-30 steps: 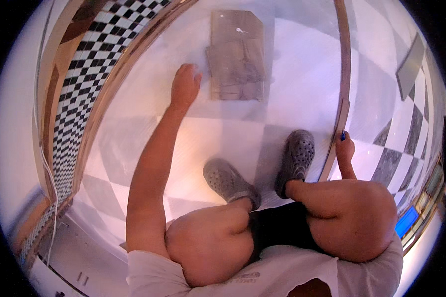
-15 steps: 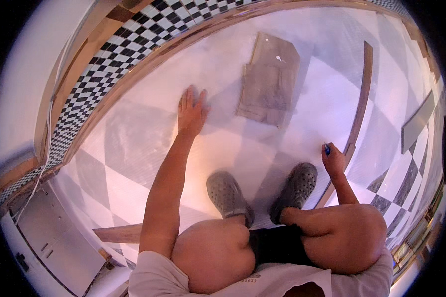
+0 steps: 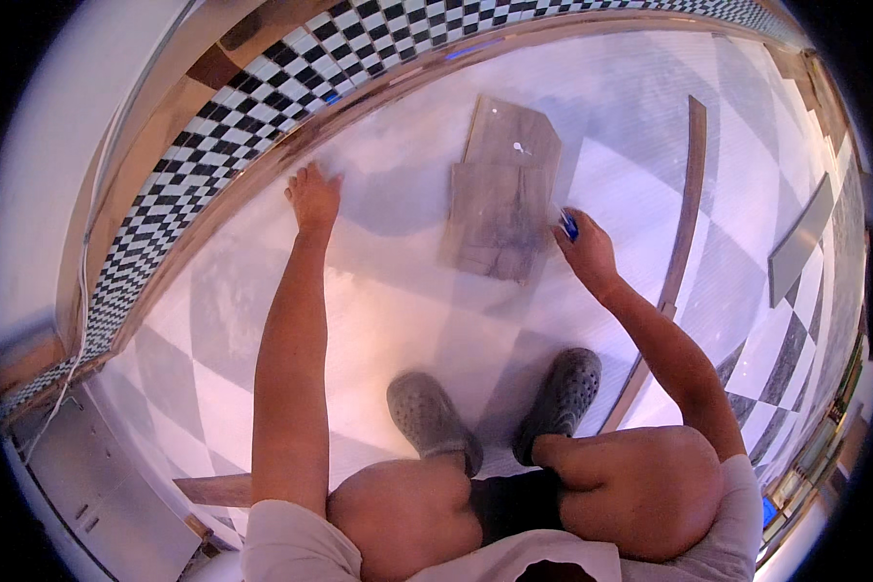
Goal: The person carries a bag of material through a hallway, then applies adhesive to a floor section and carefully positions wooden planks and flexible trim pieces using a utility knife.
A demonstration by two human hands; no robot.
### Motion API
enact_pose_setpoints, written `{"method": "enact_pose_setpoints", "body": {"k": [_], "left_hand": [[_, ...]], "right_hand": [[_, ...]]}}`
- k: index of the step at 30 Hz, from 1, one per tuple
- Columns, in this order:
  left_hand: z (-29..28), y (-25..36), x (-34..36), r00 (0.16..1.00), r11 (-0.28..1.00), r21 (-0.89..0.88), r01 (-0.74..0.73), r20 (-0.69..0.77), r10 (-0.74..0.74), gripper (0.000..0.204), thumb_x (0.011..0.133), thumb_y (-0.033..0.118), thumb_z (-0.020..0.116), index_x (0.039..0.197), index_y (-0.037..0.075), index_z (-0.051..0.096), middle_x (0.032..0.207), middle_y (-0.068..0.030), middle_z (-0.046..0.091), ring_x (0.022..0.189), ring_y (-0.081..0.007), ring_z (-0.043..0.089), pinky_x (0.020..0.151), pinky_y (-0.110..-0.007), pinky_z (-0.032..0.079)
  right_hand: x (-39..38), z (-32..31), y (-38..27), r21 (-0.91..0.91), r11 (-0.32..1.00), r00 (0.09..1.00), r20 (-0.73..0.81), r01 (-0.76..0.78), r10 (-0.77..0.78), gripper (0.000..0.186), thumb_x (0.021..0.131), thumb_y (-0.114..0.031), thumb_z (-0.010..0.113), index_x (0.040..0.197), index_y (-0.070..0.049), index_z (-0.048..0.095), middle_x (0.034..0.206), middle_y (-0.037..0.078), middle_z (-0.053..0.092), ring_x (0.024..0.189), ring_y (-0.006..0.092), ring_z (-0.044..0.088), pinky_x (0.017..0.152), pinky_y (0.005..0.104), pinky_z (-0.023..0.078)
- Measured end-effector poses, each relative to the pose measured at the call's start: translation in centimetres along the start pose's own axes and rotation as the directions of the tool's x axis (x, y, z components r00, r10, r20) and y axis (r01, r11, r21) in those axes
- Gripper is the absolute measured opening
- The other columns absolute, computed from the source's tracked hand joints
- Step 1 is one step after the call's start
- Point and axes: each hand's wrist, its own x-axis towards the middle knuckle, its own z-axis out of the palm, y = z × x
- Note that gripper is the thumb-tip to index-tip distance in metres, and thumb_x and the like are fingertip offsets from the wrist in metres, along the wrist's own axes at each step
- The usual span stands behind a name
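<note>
My left hand point(image 3: 312, 199) is spread open on a pale, translucent ribbed sheet point(image 3: 233, 291) over the checked floor, close to the wooden edging point(image 3: 192, 223) along the left. My right hand point(image 3: 585, 254) grips a small blue tool point(image 3: 569, 226), its exact kind unclear, just right of two overlapping thin brown boards point(image 3: 498, 213) lying on the sheet. A small white mark shows on the upper board. My feet in grey clogs point(image 3: 556, 398) are planted on the sheet below the boards, my knees bent.
A black-and-white mosaic band point(image 3: 204, 131) curves along the left and top, beside a white cable point(image 3: 80, 320). A long wooden strip point(image 3: 689, 199) lies at the right, a grey plank point(image 3: 795, 238) beyond it. A short board point(image 3: 213, 490) and a grey panel point(image 3: 97, 485) are at lower left.
My right hand has moved up and left from beside the long strip toward the boards, still holding the blue tool. My left hand has shifted left toward the wooden edging. The view has turned.
</note>
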Motion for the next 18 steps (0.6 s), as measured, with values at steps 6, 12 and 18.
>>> {"method": "enact_pose_setpoints", "body": {"k": [6,12,18], "left_hand": [[-0.8,-1.1,-0.6,0.962,0.955,-0.163,-0.247,0.081,0.262,0.027,0.088,0.025,0.068,0.102,0.002,0.062,0.111,-0.0208,0.064,0.109,-0.0376,0.059,0.088,-0.050,0.046],[-4.9,-0.2,-5.2,0.822,0.779,-0.287,-0.558,-0.324,0.469,0.020,0.093,0.017,0.062,0.100,-0.001,0.062,0.100,-0.0237,0.067,0.097,-0.0438,0.063,0.086,-0.052,0.048],[-6.8,0.5,-8.4,0.923,0.862,-0.465,-0.202,0.203,0.326,0.022,0.098,0.020,0.058,0.109,0.001,0.058,0.101,-0.0287,0.064,0.097,-0.0478,0.061,0.081,-0.050,0.049]], "right_hand": [[3.9,1.3,-4.3,-0.064,0.950,0.949,0.060,-0.307,0.311,0.049,0.082,-0.034,0.077,0.109,0.003,0.059,0.106,0.023,0.067,0.098,0.0397,0.066,0.084,0.0442,0.052],[5.0,2.9,0.7,0.278,0.865,0.908,0.177,-0.417,0.380,0.043,0.080,-0.031,0.080,0.098,0.002,0.060,0.084,0.013,0.065,0.075,0.0275,0.065,0.068,0.0376,0.050],[3.5,0.8,0.5,0.689,0.518,0.861,0.389,-0.508,0.327,0.037,0.083,-0.029,0.078,0.099,0.000,0.060,0.080,0.002,0.059,0.065,0.0111,0.051,0.055,0.0291,0.041]]}}
